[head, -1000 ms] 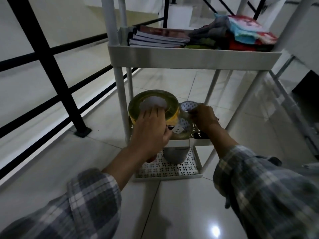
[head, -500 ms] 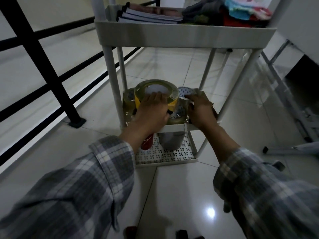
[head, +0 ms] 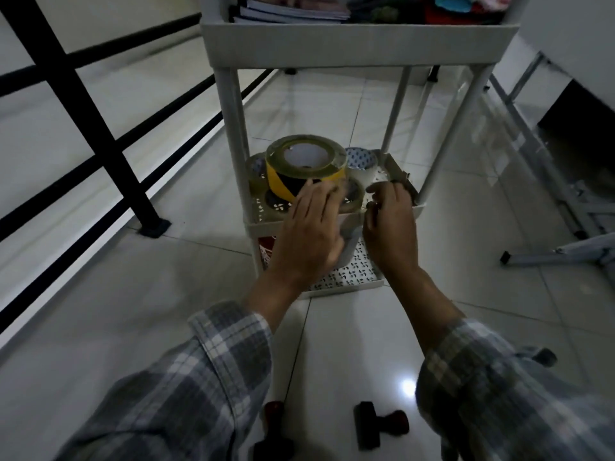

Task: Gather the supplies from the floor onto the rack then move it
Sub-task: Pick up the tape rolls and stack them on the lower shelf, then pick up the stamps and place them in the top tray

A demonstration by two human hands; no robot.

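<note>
Fingers (head: 319, 197) of the left hand (head: 309, 234) spread loosely, holding nothing, beside the yellow-black tape roll (head: 304, 168). That roll lies flat, core upward, atop smaller rolls on the rack (head: 359, 44). Two stamps (head: 376, 427) lie on the floor (head: 166, 294).

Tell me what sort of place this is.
Likely an indoor upper landing or hallway, not a workshop: glossy tiled floor, a black metal railing along the left edge, and a white storage rack holding books and tape rolls.
</note>
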